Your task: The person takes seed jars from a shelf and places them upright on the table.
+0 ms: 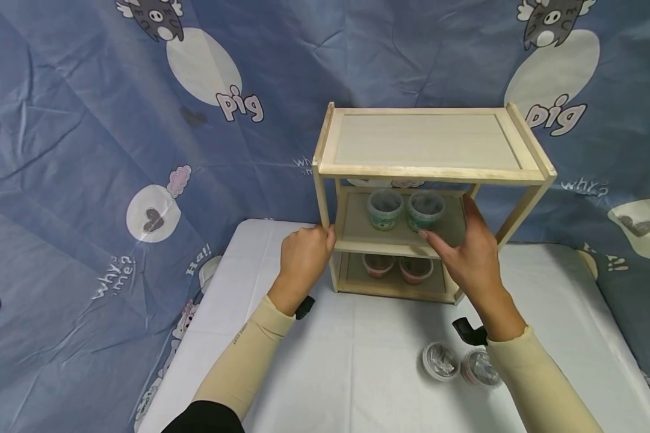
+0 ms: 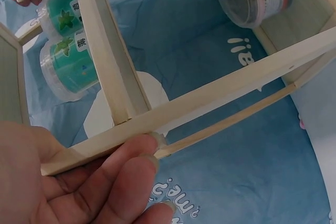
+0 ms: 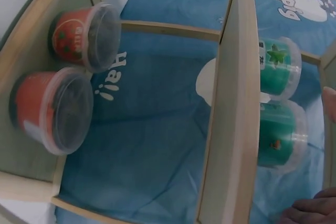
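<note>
A small wooden rack [image 1: 422,141] stands on the table, and my left hand [image 1: 306,255] grips its left front post [image 2: 100,142]. On the middle shelf, two green plastic cups [image 1: 384,211] [image 3: 275,135] with clear tops stand side by side. My right hand [image 1: 473,258] is at the right part of that shelf, thumb and fingers spread, holding nothing. Its thumb tip appears close to the right green cup [image 1: 425,211]; contact cannot be told. Two red cups with clear lids, a left one [image 1: 378,267] and a right one [image 1: 416,273], stand on the bottom shelf.
Two more lidded cups, one [image 1: 440,362] left of the other [image 1: 479,367], stand on the white tabletop [image 1: 325,373] near my right forearm, which partly covers one. A blue printed cloth [image 1: 271,162] hangs behind the rack and around the table.
</note>
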The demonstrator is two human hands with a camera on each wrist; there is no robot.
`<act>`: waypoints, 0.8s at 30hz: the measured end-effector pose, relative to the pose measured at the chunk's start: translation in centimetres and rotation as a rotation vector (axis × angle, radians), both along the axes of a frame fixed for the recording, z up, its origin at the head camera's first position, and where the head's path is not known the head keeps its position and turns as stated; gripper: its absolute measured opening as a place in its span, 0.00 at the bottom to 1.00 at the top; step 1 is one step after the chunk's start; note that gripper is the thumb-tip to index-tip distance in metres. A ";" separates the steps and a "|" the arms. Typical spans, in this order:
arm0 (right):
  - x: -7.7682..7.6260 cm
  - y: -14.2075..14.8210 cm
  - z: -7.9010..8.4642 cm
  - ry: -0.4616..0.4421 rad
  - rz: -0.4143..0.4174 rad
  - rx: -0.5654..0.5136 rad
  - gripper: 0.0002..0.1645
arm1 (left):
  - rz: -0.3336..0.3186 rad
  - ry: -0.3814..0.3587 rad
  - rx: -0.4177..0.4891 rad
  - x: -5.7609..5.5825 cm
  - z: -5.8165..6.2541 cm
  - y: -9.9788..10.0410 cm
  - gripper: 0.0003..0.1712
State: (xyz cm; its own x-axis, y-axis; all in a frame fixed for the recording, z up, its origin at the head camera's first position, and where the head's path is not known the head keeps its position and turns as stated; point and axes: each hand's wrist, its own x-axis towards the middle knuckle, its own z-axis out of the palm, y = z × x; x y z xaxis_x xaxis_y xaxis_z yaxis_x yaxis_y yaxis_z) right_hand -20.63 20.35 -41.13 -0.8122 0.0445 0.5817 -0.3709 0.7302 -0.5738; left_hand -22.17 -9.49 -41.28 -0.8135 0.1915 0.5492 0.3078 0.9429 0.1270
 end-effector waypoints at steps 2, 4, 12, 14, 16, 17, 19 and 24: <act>-0.5 -0.2 0.0 -0.027 -0.001 -0.006 0.58 | 0.000 0.003 0.002 0.0 0.0 0.0 0.29; -1.0 -0.4 0.1 -0.045 0.000 -0.003 0.58 | -0.001 0.003 0.003 0.0 0.1 0.0 0.29; -2.1 -0.8 0.2 -0.094 0.004 -0.028 0.58 | 0.001 -0.006 0.006 0.1 0.1 0.1 0.29; -2.2 -0.9 0.2 -0.119 -0.001 -0.034 0.58 | 0.000 -0.002 0.006 0.1 0.1 0.1 0.29; -2.3 -0.9 0.2 -0.141 -0.006 -0.041 0.59 | 0.001 -0.003 0.003 0.2 0.1 0.1 0.29; -2.4 -0.9 0.2 -0.144 -0.008 -0.045 0.58 | 0.003 -0.005 0.003 0.2 0.1 0.1 0.29; -2.7 -1.0 0.1 -0.145 -0.008 -0.054 0.58 | 0.007 -0.006 0.002 0.2 0.1 0.0 0.29; -3.2 -1.2 -0.2 -0.173 -0.006 -0.079 0.56 | 0.012 -0.011 0.000 0.1 0.1 0.1 0.29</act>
State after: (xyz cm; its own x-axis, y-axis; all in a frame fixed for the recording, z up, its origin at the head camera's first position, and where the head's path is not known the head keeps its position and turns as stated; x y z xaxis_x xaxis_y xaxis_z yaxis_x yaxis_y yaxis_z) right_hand -23.87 19.14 -41.28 -0.8993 0.0901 0.4279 -0.2574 0.6820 -0.6846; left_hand -22.07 -9.42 -41.15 -0.8215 0.1822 0.5403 0.2954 0.9465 0.1301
